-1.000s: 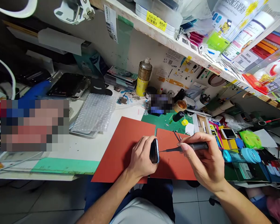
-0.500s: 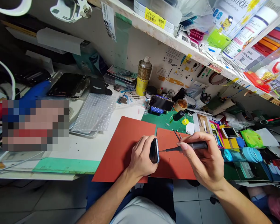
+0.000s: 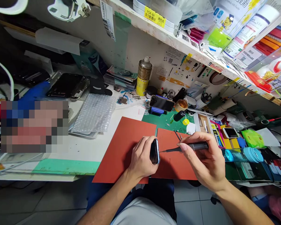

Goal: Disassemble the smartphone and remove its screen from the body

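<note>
My left hand (image 3: 142, 156) is wrapped round a dark smartphone (image 3: 155, 151), which stands on its long side over the red-brown mat (image 3: 117, 147) with one short edge facing right. Between the fingers of my right hand (image 3: 204, 159) is a slim black screwdriver (image 3: 194, 147), held almost level. Its thin tip points left and meets the phone's edge, or comes very close to it; I cannot tell which. A pair of dark tweezers (image 3: 177, 135) lies on the mat just behind the screwdriver, partly hidden by my right hand.
Behind the mat, a phone (image 3: 162, 103) leans on a blue stand beside a spray can (image 3: 144, 76). Bubble wrap (image 3: 93, 112) lies to the left. A blue-lidded clear container (image 3: 251, 155) is at the right. Overhead runs a loaded shelf (image 3: 164, 37).
Hands, phone and screwdriver stay almost exactly where they were. Only the camera view has shifted very slightly.
</note>
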{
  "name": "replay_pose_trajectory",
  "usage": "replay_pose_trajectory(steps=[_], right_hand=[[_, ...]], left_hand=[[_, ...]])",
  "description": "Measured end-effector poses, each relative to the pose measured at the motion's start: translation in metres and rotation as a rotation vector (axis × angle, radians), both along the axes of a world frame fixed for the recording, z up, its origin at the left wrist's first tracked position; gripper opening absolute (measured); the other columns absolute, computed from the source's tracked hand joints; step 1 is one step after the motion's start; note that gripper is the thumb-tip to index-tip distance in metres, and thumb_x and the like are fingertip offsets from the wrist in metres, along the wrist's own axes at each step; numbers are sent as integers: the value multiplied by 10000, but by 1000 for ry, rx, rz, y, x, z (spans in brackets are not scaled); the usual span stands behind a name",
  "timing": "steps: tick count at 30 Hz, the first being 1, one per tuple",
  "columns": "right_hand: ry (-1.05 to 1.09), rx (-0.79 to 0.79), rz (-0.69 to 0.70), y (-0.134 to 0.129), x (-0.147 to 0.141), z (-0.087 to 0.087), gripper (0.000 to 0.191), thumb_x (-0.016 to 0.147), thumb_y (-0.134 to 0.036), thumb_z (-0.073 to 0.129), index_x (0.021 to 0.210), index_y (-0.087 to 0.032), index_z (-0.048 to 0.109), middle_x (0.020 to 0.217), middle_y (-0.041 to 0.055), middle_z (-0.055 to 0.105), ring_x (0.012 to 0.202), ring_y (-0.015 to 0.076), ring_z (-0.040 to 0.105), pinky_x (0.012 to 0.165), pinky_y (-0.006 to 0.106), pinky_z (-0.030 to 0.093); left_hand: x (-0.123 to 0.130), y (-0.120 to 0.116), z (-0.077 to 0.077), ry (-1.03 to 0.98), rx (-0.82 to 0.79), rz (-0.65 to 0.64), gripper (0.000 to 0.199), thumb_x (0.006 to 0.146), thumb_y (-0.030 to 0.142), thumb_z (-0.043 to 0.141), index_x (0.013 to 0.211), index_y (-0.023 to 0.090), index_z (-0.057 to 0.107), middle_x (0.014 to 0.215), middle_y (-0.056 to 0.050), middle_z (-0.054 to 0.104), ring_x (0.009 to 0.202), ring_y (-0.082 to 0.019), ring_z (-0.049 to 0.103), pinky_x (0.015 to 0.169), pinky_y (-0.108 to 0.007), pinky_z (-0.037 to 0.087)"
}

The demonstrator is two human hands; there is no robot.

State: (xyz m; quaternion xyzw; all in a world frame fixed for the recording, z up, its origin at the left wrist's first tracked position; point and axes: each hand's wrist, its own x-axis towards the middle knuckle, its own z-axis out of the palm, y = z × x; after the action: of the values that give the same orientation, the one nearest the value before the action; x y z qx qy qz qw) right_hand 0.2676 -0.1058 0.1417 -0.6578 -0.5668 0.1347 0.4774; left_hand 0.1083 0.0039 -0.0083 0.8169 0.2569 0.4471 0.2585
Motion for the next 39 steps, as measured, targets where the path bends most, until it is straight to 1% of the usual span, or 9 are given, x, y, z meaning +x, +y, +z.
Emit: replay_pose_trajectory(steps=[5, 10, 12, 14, 15, 18, 22, 31, 39], right_hand=[[-171, -36, 109, -2, 5, 16, 233, 988, -145, 764, 1161, -268, 667, 1003, 21, 809, 861, 180, 799, 781, 300, 678], [-291, -127, 147, 1, 8, 34, 274, 991, -219, 780, 1241, -269, 681, 1008, 29, 834, 841, 202, 814, 774, 318, 684], [-322, -157, 158, 5, 7, 41, 193, 1006, -245, 761, 1186, -264, 694, 971, 21, 828, 802, 186, 803, 728, 290, 666], [-345, -180, 158, 9, 6, 45, 50, 1022, -260, 736, 1057, -253, 701, 887, 6, 803, 705, 154, 761, 619, 249, 613], [-350, -183, 155, 11, 6, 46, 44, 1026, -265, 729, 1007, -248, 694, 845, 1, 786, 659, 141, 734, 566, 235, 579], [-347, -183, 145, 14, 5, 46, 93, 1026, -281, 723, 964, -237, 670, 786, 4, 754, 603, 131, 683, 476, 223, 504], [-346, -193, 143, 14, 5, 45, 101, 1024, -295, 723, 966, -236, 664, 771, 6, 741, 589, 132, 668, 452, 224, 476], [-395, -183, 153, 14, 4, 47, 131, 1046, -314, 713, 964, -242, 639, 768, 0, 733, 588, 126, 665, 485, 227, 478], [-370, -172, 140, 16, 5, 42, 72, 1058, -267, 687, 1011, -251, 635, 798, -13, 748, 636, 127, 703, 538, 222, 517]], left_hand=[[0, 1, 2, -4, 12, -5, 640, 751, 183, 610, 1382, 200, 500, 1126, -124, 690, 1026, -312, 716, 882, -414, 605], [0, 0, 1, -3, 8, -5, 624, 759, 179, 610, 1374, 198, 505, 1109, -119, 689, 1005, -303, 714, 858, -403, 603], [1, 0, 0, -3, 8, -5, 606, 768, 185, 613, 1365, 192, 509, 1097, -119, 688, 993, -304, 710, 851, -405, 602], [1, 0, 0, -2, 7, -4, 592, 773, 192, 615, 1356, 191, 512, 1093, -119, 688, 993, -307, 707, 855, -410, 602], [2, 0, 1, -2, 6, -5, 587, 775, 194, 616, 1352, 192, 513, 1093, -119, 689, 995, -307, 707, 857, -411, 602], [1, 0, 2, -1, 2, -5, 577, 781, 198, 617, 1349, 196, 515, 1098, -122, 692, 1001, -308, 709, 862, -413, 604], [1, -1, 2, -5, -2, -2, 591, 776, 192, 617, 1358, 206, 516, 1101, -117, 692, 1010, -309, 714, 869, -412, 604], [2, 0, 1, -28, 18, -18, 581, 784, 233, 605, 1357, 195, 523, 1090, -124, 690, 977, -308, 710, 846, -411, 606], [2, 0, 3, -39, 24, -6, 557, 795, 216, 607, 1345, 184, 523, 1090, -130, 695, 980, -306, 711, 855, -408, 604]])
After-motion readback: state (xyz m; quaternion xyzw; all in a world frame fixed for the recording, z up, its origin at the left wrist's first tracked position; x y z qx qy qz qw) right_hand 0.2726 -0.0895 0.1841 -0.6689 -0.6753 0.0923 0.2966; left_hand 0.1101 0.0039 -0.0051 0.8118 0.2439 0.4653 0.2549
